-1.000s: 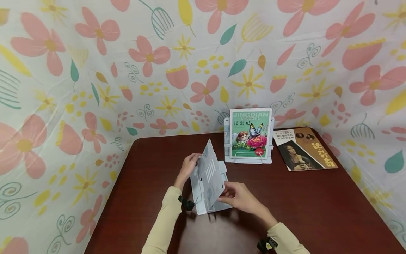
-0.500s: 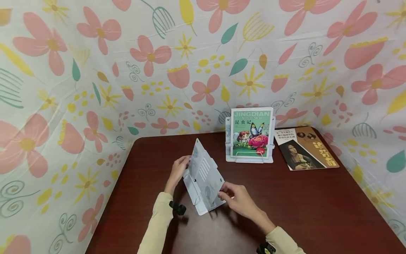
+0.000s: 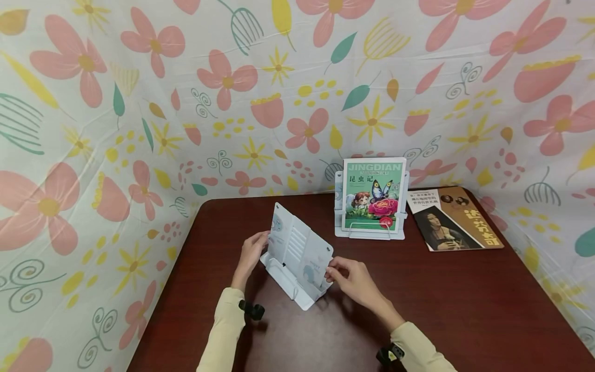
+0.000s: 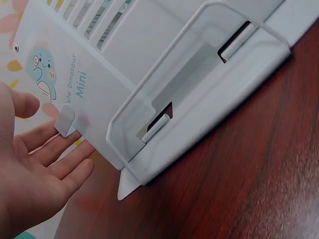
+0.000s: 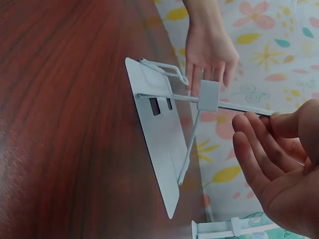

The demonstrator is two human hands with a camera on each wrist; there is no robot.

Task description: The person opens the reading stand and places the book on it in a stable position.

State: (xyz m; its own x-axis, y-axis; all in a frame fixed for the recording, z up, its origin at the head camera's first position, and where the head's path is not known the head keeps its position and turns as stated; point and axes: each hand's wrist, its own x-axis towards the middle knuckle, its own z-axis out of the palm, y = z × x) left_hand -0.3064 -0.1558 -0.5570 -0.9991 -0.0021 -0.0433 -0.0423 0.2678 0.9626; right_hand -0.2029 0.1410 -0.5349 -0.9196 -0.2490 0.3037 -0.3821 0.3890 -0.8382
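Note:
A white metal book stand (image 3: 297,253) with cartoon dinosaur prints stands on the table, its slotted back panel tilted up from the base. My right hand (image 3: 358,281) pinches the panel's right edge between thumb and forefinger; the right wrist view shows this right hand (image 5: 279,169) with its other fingers loosely bent. At the panel's left edge is my left hand (image 3: 251,256). In the left wrist view the left hand (image 4: 37,174) has its fingers stretched out behind a small side tab (image 4: 65,119), the thumb apart. A wire page holder (image 4: 169,47) rises at the base's front.
Behind, a second white stand (image 3: 403,206) holds a green-covered book (image 3: 372,199) upright. A brown-and-white book (image 3: 453,222) lies flat at the back right of the dark wooden table (image 3: 441,305). Flower-patterned cloth (image 3: 297,77) hangs along the table's back and sides.
The stand has turned so that its panel and base front face the camera more. My left hand has shifted left and nearer; the right hand stays at the panel's edge.

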